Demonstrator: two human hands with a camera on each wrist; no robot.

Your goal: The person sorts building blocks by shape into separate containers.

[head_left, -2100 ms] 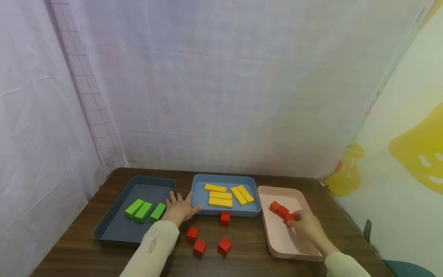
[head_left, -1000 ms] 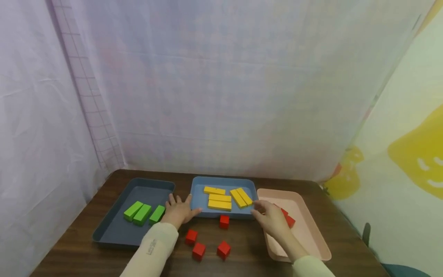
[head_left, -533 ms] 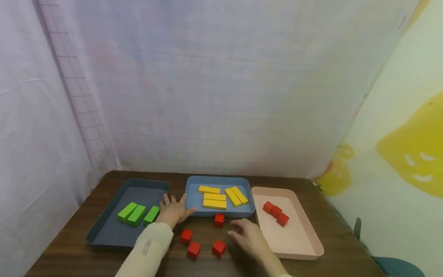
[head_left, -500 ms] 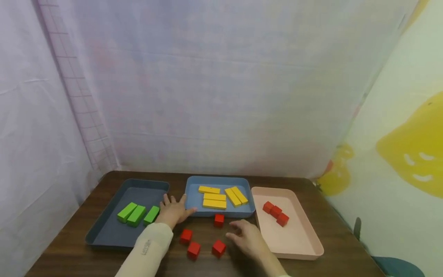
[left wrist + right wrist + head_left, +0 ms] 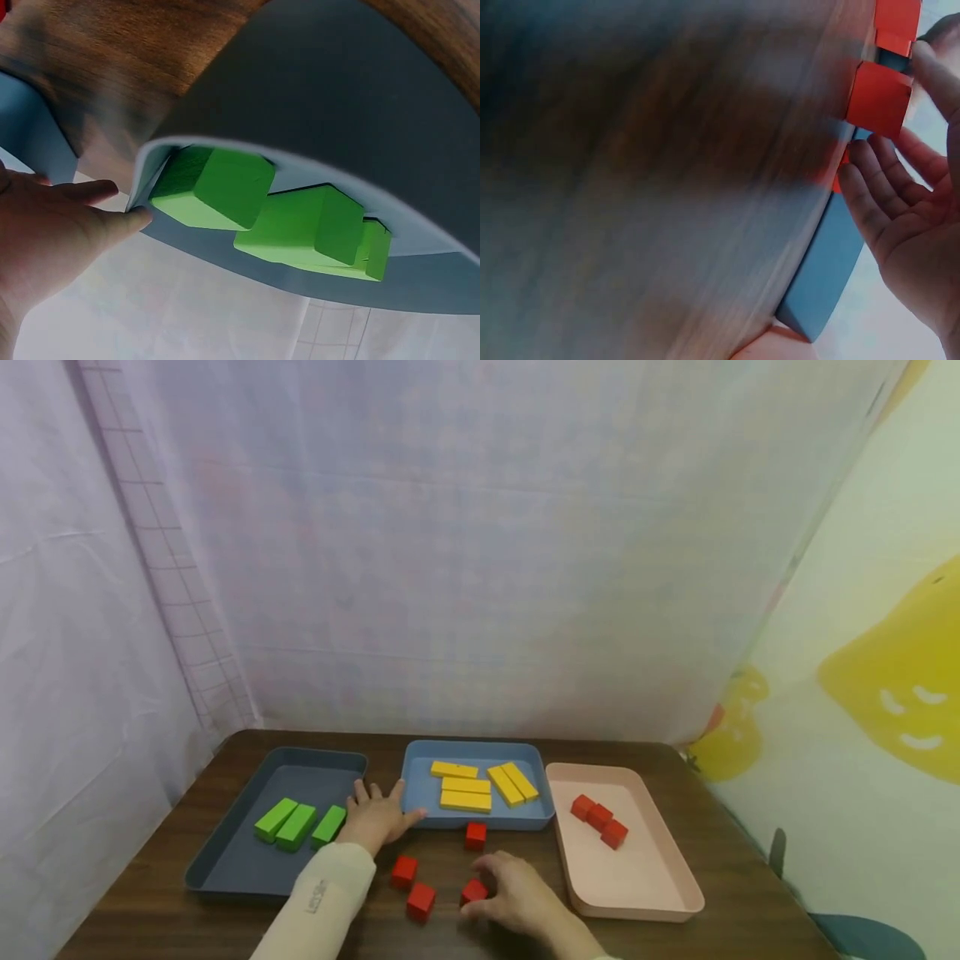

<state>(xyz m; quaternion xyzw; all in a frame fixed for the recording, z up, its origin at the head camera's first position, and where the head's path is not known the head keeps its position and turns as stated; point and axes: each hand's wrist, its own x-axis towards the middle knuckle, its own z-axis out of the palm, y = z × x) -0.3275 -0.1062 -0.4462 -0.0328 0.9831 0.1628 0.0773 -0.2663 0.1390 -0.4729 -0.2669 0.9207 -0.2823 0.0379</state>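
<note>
My right hand (image 5: 491, 881) is low over the brown table (image 5: 525, 852), cupped round a red cube (image 5: 473, 891). In the right wrist view its thumb (image 5: 934, 64) touches that cube (image 5: 877, 97) while the fingers (image 5: 870, 195) stay loosely spread beside it. Three more red cubes (image 5: 412, 885) lie loose nearby. My left hand (image 5: 378, 817) lies flat on the table between the dark grey tray (image 5: 247, 868) and the blue tray (image 5: 420, 777). Its fingertips (image 5: 127, 219) meet the grey tray's rim (image 5: 337, 97), next to the green blocks (image 5: 217, 187).
The grey tray holds three green blocks (image 5: 298, 822), the blue tray several yellow blocks (image 5: 480, 785). A pink tray (image 5: 645, 885) on the right holds three red cubes (image 5: 598, 817). Cloth curtains close off the back and both sides.
My right hand left the pink tray, crossed left over the table and came down on the nearest loose red cube. The left hand has not moved.
</note>
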